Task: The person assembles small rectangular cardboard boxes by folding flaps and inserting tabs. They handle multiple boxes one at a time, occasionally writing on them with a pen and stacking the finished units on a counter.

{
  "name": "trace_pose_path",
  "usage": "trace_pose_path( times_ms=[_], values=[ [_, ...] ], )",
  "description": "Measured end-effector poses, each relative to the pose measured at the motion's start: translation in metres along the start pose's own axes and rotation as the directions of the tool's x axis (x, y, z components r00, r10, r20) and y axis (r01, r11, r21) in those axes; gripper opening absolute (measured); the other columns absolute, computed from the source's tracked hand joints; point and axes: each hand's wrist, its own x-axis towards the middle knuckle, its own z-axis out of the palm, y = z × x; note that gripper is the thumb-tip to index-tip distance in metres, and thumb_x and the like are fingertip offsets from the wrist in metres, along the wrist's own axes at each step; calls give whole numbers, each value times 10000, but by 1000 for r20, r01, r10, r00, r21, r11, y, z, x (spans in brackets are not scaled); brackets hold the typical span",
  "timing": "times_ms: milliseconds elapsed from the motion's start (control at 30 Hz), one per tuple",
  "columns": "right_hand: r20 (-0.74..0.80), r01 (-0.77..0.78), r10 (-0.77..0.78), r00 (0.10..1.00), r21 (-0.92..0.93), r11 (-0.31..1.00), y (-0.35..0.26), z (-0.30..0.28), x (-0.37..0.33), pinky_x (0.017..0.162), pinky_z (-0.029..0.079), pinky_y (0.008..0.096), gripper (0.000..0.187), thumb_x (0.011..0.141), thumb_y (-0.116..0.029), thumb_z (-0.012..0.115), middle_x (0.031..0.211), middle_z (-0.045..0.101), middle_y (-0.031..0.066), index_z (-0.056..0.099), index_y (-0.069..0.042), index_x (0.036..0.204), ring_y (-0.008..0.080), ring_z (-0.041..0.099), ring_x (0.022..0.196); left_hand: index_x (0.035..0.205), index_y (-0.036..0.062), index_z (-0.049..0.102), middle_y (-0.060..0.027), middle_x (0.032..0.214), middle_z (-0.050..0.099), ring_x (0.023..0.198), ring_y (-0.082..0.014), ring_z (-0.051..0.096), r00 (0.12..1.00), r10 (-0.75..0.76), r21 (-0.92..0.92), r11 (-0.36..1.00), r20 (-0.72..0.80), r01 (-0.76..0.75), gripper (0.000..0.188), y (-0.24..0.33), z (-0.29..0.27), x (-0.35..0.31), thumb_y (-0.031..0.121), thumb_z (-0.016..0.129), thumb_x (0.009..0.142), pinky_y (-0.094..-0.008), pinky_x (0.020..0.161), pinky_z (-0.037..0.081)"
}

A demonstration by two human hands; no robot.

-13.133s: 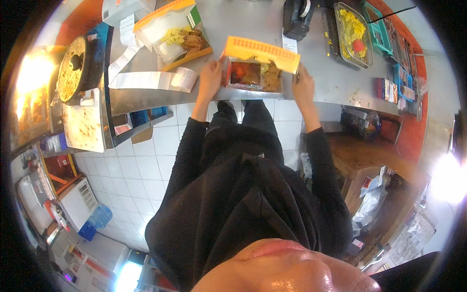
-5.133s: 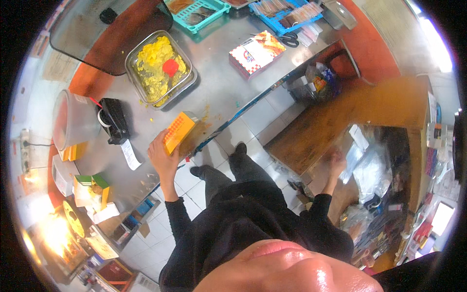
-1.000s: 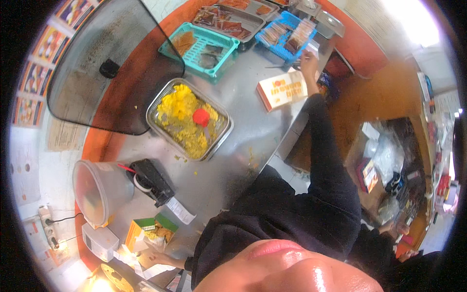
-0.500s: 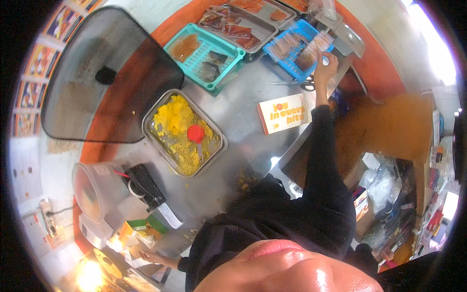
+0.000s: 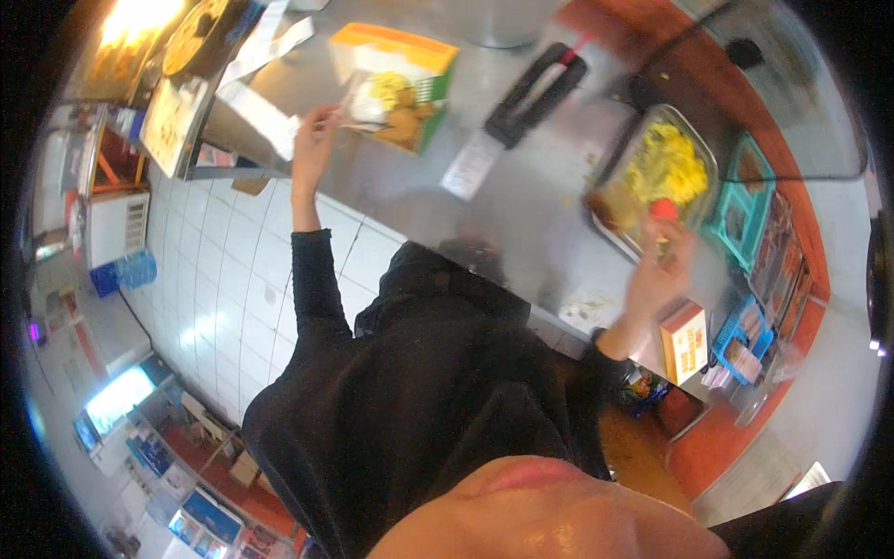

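Observation:
My left hand [image 5: 317, 140] is at the near left edge of an open takeaway box [image 5: 438, 61], its fingers closed on that edge. White rice [image 5: 370, 104], yellow scrambled-looking food [image 5: 391, 91] and brown fried pieces [image 5: 404, 126] lie inside the box. To the right, my right hand [image 5: 661, 270] is blurred, its fingers over the handle of a red-topped scoop [image 5: 663, 210]. Blur hides whether they grip it. The scoop is at the near end of a metal tray [image 5: 596, 207] heaped with crumbly yellow food [image 5: 672, 163].
A black holder [image 5: 535, 93] with a paper slip [image 5: 472, 166] lies between box and tray. Paper strips [image 5: 256, 116] trail off the left counter edge. At right are a small carton [image 5: 687, 343], a teal basket [image 5: 745, 210] and a blue basket [image 5: 745, 340].
The view has swung left toward the takeaway box. My right hand has left the blue basket and come to the scoop at the tray. My left hand is now at the box's edge.

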Motion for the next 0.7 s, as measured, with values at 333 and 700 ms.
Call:
trace_pose_path(
  times_ms=[333, 700],
  values=[
    [210, 12, -62, 976, 230, 973, -143, 205, -32, 827, 438, 349, 122, 739, -64, 734, 900, 627, 88, 654, -62, 832, 262, 583, 901, 980, 173, 660, -23, 897, 639, 902, -197, 578, 821, 412, 203, 832, 394, -516, 200, -33, -17, 56, 253, 679, 798, -358, 764, 400],
    [118, 162, -135, 984, -269, 949, -180, 328, -23, 816, 371, 426, 138, 763, -276, 715, 957, 553, 64, 676, -156, 820, 285, 488, 889, 884, 110, 620, -32, 740, 614, 691, -218, 553, 980, 180, -26, 983, -91, -183, 130, -52, 13, 51, 175, 691, 796, -330, 703, 388]
  ],
)
